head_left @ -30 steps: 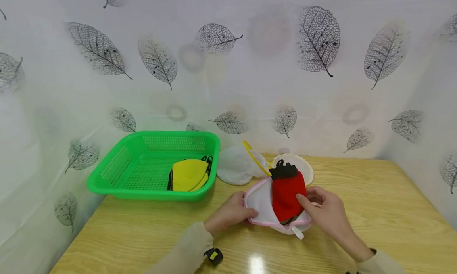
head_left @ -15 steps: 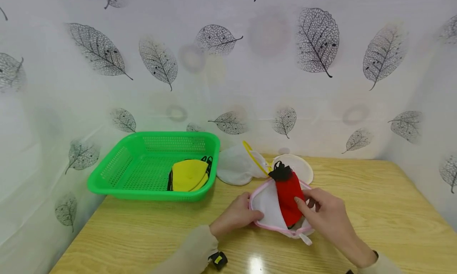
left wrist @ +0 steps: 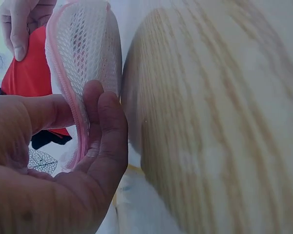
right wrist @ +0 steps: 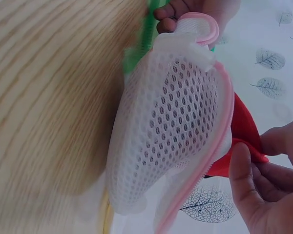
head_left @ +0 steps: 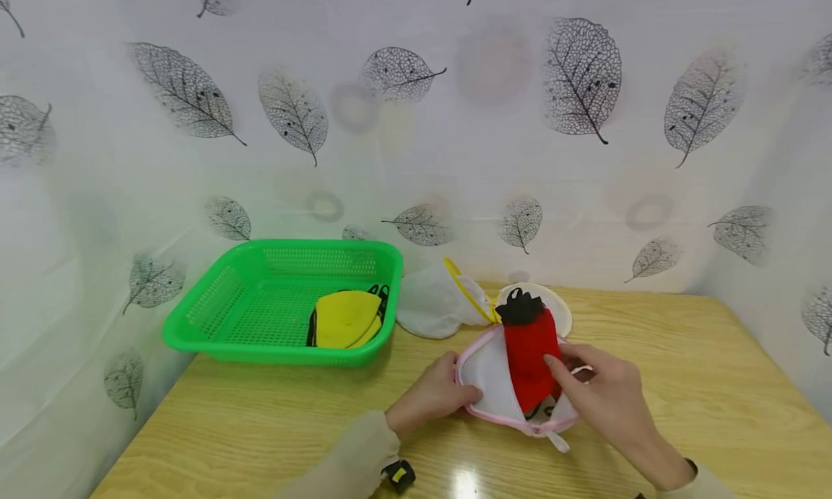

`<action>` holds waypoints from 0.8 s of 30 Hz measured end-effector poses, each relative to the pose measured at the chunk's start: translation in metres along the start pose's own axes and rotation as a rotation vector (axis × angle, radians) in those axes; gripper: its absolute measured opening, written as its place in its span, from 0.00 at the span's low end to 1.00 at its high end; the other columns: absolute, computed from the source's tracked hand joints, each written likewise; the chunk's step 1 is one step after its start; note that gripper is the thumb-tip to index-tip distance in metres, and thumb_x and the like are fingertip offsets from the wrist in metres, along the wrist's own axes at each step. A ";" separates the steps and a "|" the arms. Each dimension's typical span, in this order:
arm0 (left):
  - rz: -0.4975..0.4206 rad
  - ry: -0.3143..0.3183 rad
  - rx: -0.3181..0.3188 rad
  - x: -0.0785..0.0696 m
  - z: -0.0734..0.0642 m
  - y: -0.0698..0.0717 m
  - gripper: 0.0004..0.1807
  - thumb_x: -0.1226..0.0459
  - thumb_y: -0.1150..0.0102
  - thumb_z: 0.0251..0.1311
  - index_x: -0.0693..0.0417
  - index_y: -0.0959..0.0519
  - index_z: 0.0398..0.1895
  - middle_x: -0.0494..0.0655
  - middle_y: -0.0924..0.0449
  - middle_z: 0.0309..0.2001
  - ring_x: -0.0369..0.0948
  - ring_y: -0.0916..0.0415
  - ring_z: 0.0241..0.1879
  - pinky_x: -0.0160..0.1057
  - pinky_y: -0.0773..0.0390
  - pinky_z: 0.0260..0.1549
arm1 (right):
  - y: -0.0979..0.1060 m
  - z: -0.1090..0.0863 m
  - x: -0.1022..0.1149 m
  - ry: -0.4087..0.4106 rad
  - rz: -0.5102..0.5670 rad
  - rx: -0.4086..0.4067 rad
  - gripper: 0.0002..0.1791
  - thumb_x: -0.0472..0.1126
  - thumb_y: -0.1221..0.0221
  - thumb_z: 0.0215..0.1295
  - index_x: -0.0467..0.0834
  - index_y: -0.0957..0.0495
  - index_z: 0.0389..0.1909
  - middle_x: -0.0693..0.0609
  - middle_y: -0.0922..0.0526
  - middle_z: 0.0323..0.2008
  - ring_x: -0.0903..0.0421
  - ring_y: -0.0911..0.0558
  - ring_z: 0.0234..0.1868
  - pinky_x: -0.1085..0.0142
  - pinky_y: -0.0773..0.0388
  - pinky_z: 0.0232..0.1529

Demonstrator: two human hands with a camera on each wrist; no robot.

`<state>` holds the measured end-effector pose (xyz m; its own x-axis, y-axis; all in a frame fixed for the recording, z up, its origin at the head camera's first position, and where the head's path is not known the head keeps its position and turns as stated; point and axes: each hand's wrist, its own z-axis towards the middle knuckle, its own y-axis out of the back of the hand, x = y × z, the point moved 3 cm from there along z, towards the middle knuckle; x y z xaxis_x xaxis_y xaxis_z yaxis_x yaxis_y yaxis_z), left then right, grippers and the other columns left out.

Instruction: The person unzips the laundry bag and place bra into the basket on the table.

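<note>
A white mesh laundry bag (head_left: 486, 372) with a pink zipped edge gapes on the table. My left hand (head_left: 434, 392) grips its left rim, thumb inside and fingers outside the mesh, as the left wrist view shows. A folded red cloth piece (head_left: 531, 358) with a black gathered end and small black loops stands partly in the mouth, its black end sticking out at the back. My right hand (head_left: 604, 398) pinches the right side of this red cloth (right wrist: 241, 127) between thumb and fingers. Its lower part is hidden inside the bag.
To the left stands a green basket (head_left: 282, 354) holding yellow cloth pieces (head_left: 344, 318) with black straps. Behind the bag lie a white mesh bag (head_left: 432, 300) with a yellow rim and a pale round piece (head_left: 555, 311).
The mesh bag and my left hand have shifted slightly right. The red cloth narrowed and tilted, then spread somewhat wider again, with my right hand holding its side throughout.
</note>
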<state>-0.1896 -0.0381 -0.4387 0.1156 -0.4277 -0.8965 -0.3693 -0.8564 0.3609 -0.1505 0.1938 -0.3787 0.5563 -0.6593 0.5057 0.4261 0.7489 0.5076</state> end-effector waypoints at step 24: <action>-0.036 0.030 0.028 -0.005 -0.001 -0.009 0.25 0.65 0.31 0.60 0.59 0.30 0.58 0.49 0.19 0.34 0.38 0.23 0.29 0.33 0.23 0.29 | 0.027 -0.002 -0.012 -0.249 -0.028 -0.002 0.10 0.29 0.28 0.56 0.36 0.13 0.40 0.43 0.11 0.31 0.78 0.19 0.26 0.83 0.22 0.32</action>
<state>-0.1864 -0.0288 -0.4373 0.1567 -0.4059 -0.9004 -0.3904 -0.8629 0.3211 -0.1448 0.2223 -0.3726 0.3515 -0.6758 0.6479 0.4407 0.7300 0.5224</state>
